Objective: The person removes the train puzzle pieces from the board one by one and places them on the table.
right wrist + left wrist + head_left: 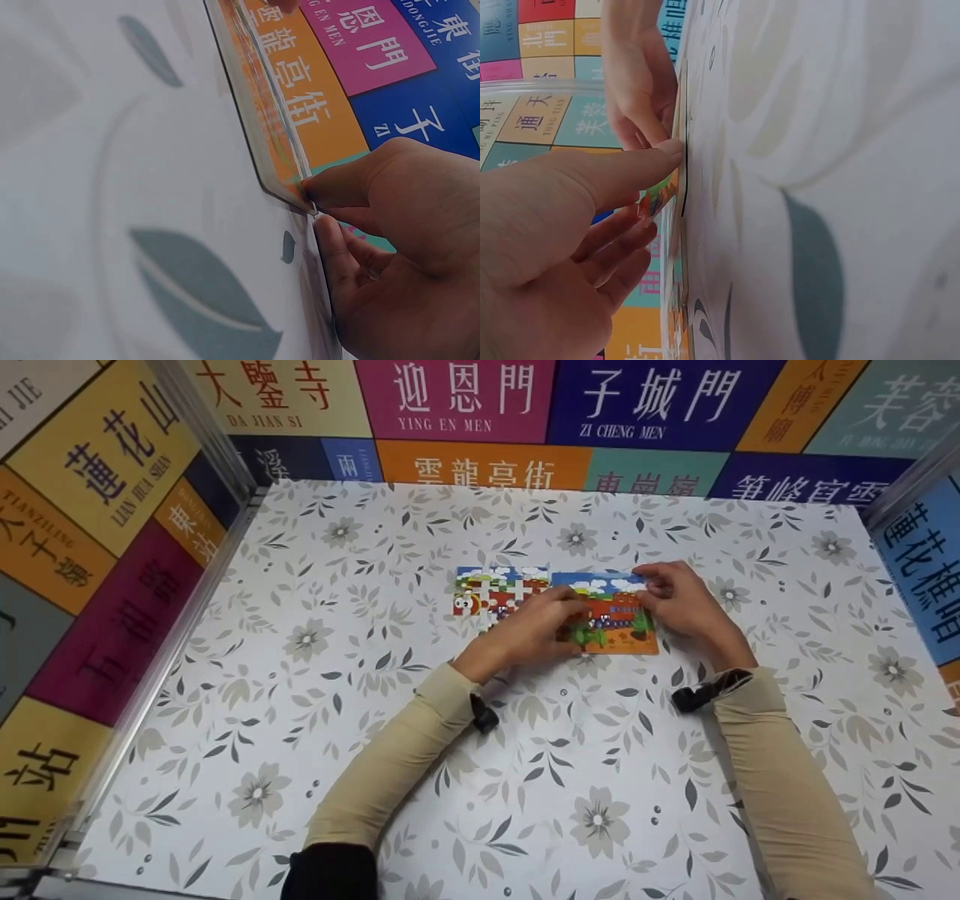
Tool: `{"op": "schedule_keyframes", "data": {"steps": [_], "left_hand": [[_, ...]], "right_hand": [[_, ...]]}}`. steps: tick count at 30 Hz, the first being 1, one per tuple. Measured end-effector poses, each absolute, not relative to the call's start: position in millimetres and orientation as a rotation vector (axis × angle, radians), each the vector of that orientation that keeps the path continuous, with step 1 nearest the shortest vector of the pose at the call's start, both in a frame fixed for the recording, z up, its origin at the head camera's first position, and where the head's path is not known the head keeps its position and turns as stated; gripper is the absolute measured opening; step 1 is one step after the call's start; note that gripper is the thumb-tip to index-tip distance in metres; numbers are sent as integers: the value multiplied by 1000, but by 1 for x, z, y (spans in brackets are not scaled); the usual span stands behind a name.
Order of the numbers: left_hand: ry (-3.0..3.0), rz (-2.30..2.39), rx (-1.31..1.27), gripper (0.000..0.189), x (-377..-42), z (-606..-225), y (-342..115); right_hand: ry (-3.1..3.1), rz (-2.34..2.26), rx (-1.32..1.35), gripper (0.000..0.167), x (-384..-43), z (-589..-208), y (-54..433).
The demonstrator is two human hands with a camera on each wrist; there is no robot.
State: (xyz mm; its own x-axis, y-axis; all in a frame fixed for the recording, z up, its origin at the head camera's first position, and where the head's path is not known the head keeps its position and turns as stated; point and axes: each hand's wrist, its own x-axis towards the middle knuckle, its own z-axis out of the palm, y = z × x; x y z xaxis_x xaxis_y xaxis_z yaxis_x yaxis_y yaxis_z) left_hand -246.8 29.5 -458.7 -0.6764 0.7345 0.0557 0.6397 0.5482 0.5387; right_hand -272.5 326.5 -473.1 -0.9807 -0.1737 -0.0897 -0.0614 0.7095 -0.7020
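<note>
A bright picture card [607, 592] lies on the table between both hands, with clouds, a train and an orange ground. The left hand [536, 630] covers its left part. In the left wrist view its thumb [641, 169] meets the near edge, and a strip of green and orange picture shows between thumb and curled fingers. The right hand [686, 600] pinches the card's right side; in the right wrist view its thumb and forefinger close at the corner. Just left lie partly joined jigsaw pieces [469, 581] with white gaps, partly hidden by the left hand.
The table [375, 825] wears a white cloth printed with grey flowers and leaves. Colourful panels with large characters [465, 394] stand along its back and sides. Dark wrist cameras [484, 714] are strapped over both beige sleeves.
</note>
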Motion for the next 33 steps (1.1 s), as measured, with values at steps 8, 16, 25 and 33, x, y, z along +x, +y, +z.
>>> {"op": "schedule_keyframes", "data": {"steps": [8,16,25,33], "left_hand": [[2609,817,1162,52,-246,-460,29],[2613,801,1163,49,-246,-459,27],[2638,778,1172,51,-245,-458,27],[2630,803,1205,47,-247,-460,25]], "right_hand": [[2779,-1122,-198,46,-272,-473,326],[2769,-1140,-166,46,-272,-474,325],[2792,-1127,-228,45,-272,-475,328],[2788,-1117,-179,45,-273,-475,327]]}}
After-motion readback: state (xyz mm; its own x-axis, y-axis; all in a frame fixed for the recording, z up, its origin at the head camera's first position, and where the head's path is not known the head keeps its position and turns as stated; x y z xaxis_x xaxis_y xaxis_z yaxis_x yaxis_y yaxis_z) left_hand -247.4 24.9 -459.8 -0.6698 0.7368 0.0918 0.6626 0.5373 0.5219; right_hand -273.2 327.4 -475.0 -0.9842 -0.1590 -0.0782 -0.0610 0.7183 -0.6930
